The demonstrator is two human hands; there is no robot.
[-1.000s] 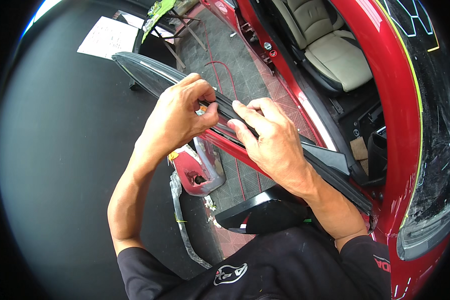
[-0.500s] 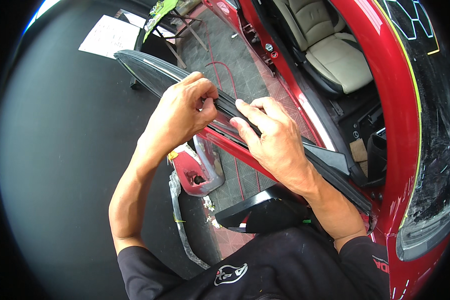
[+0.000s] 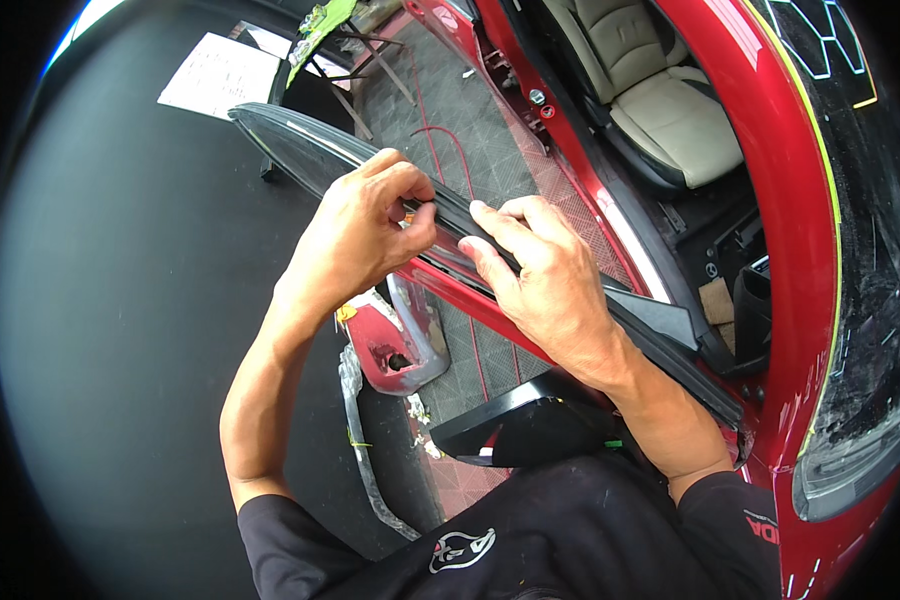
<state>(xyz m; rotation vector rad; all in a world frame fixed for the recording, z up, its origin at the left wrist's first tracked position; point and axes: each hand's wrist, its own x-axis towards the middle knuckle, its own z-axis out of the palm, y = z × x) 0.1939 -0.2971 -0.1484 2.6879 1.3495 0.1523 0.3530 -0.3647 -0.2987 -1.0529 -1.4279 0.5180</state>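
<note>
A red car door (image 3: 485, 310) stands open in front of me, its dark window glass (image 3: 282, 145) reaching up to the far left. A black rubber weatherstrip (image 3: 453, 213) runs along the door at the base of the glass. With thumb and forefinger pinched, my left hand (image 3: 365, 222) grips at this strip; the fingertips partly hide the exact spot. Just to its right, my right hand (image 3: 550, 280) has its forefinger on the strip's far side and its thumb on the near side, with the strip between them. The black door mirror (image 3: 530, 425) sits below my right forearm.
Right of the door, the red car body (image 3: 815, 200) frames a beige seat (image 3: 670, 120). A red bumper-like part (image 3: 395, 350) lies on the tiled floor beyond the door, near a red hose (image 3: 467, 165). A dark wall (image 3: 140, 300) fills the left; a stand (image 3: 360, 60) is at the back.
Both hands stay at nearly the same place on the strip. The view has shifted very slightly; nothing is visibly taken up or let go.
</note>
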